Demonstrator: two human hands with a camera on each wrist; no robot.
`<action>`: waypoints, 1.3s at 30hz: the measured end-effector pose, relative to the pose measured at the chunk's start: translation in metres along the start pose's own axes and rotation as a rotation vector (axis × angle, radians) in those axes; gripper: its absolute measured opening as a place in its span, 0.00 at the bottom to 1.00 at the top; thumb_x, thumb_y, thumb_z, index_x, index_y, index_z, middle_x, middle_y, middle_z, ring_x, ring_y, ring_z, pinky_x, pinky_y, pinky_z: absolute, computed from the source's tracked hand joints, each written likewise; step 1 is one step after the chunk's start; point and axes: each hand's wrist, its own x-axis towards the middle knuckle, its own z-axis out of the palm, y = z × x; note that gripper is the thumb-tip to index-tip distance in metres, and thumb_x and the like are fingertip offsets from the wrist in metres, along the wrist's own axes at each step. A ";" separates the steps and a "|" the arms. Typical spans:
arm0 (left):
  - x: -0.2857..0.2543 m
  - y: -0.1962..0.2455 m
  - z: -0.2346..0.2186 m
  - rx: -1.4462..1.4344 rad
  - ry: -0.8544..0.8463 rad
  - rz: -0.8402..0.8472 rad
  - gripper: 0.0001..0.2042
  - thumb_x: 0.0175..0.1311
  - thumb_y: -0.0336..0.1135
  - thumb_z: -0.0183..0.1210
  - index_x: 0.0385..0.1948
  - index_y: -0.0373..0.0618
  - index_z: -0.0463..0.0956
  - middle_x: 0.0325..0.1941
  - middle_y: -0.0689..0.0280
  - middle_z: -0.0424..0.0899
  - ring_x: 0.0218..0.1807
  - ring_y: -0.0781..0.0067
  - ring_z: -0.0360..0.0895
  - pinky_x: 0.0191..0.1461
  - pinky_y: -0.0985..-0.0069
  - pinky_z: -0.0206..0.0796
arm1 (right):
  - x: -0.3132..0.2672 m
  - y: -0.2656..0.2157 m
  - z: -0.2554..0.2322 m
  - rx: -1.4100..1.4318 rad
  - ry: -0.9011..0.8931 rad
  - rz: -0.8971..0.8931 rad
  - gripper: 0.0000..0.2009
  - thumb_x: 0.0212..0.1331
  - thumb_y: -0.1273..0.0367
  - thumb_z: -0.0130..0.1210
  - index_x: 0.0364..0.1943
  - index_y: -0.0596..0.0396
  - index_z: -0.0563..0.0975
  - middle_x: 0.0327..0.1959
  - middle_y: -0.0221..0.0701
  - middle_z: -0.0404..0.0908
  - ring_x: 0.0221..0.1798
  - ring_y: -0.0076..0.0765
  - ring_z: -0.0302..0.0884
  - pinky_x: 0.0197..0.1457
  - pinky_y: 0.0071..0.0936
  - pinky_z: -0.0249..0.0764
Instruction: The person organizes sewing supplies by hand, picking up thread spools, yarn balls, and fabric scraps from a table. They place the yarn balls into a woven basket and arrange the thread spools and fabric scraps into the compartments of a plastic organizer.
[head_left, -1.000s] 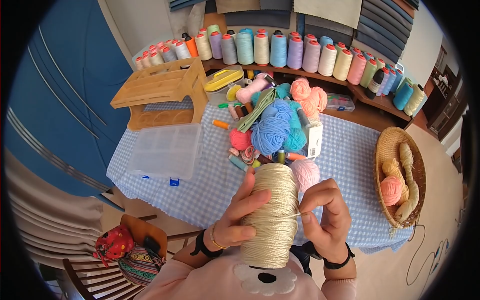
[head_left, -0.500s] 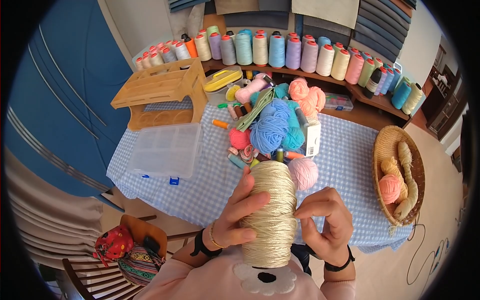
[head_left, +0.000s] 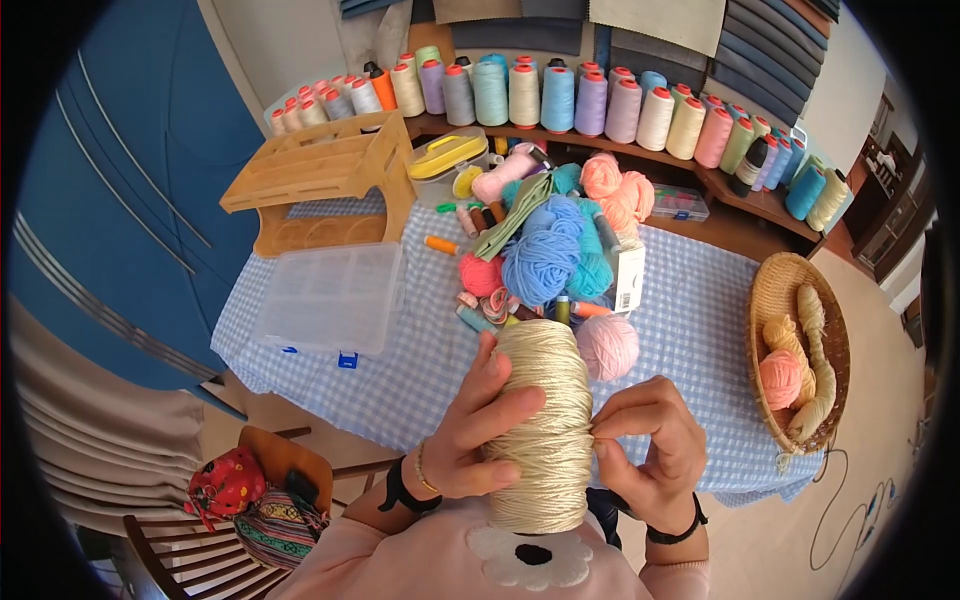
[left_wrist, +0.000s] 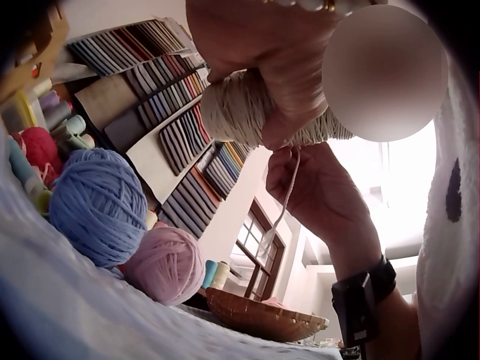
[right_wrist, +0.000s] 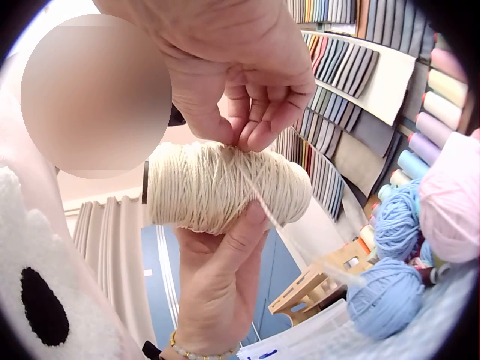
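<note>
A large spool of cream cord is held above the table's near edge, close to the person's chest. My left hand grips it from the left, fingers spread over the windings. At the spool's right side, the thumb and forefinger of my right hand pinch the cord right at the wound surface. A loose tail of cord hangs from the spool beside those fingers in the left wrist view. From the right wrist view, the same strand slants across the windings past my left thumb.
Behind the spool lies a heap of yarn with a blue ball and a pale pink ball. A clear plastic case and a wooden rack stand left. A wicker basket sits right; thread cones line the back shelf.
The right fingertips first held a short strand drawn out from the spool, then moved in against its side. The spool has shifted slightly in the left hand's grip.
</note>
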 end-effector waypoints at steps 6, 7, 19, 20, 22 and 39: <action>0.006 0.006 0.014 -0.009 0.134 -0.022 0.24 0.69 0.44 0.52 0.64 0.49 0.69 0.78 0.52 0.57 0.82 0.47 0.40 0.79 0.40 0.20 | -0.002 0.002 0.007 -0.014 0.034 -0.013 0.13 0.47 0.80 0.65 0.37 0.53 0.76 0.34 0.32 0.81 0.34 0.35 0.75 0.38 0.29 0.67; 0.003 0.008 0.017 0.015 0.202 -0.091 0.20 0.70 0.43 0.52 0.63 0.55 0.69 0.75 0.50 0.62 0.82 0.46 0.43 0.79 0.37 0.21 | -0.002 0.002 0.008 -0.014 0.039 -0.013 0.13 0.47 0.80 0.64 0.37 0.53 0.75 0.34 0.32 0.81 0.33 0.35 0.75 0.38 0.29 0.67; 0.006 0.010 0.017 -0.032 0.224 -0.097 0.17 0.68 0.34 0.58 0.56 0.58 0.66 0.71 0.42 0.64 0.79 0.38 0.47 0.78 0.36 0.28 | -0.002 0.004 0.016 0.084 0.057 0.005 0.14 0.55 0.81 0.58 0.42 0.55 0.68 0.34 0.34 0.77 0.35 0.27 0.72 0.44 0.24 0.69; 0.006 0.009 0.018 -0.033 0.223 -0.097 0.17 0.68 0.34 0.58 0.56 0.58 0.66 0.71 0.42 0.64 0.79 0.38 0.47 0.78 0.36 0.28 | -0.002 0.004 0.016 0.084 0.058 0.006 0.14 0.55 0.81 0.58 0.42 0.55 0.68 0.34 0.34 0.77 0.35 0.27 0.72 0.44 0.24 0.69; 0.007 0.008 0.023 -0.082 0.285 -0.108 0.23 0.63 0.33 0.64 0.57 0.58 0.65 0.71 0.42 0.65 0.79 0.37 0.49 0.78 0.37 0.34 | -0.004 0.005 0.016 0.288 0.065 0.080 0.17 0.57 0.83 0.60 0.45 0.57 0.67 0.38 0.36 0.79 0.37 0.26 0.74 0.44 0.25 0.72; 0.015 0.011 0.022 0.029 0.278 -0.193 0.32 0.54 0.34 0.72 0.58 0.56 0.59 0.68 0.40 0.65 0.74 0.31 0.57 0.73 0.40 0.56 | -0.003 0.012 0.020 0.380 0.135 0.124 0.16 0.56 0.85 0.59 0.44 0.57 0.68 0.38 0.36 0.79 0.38 0.27 0.74 0.46 0.24 0.72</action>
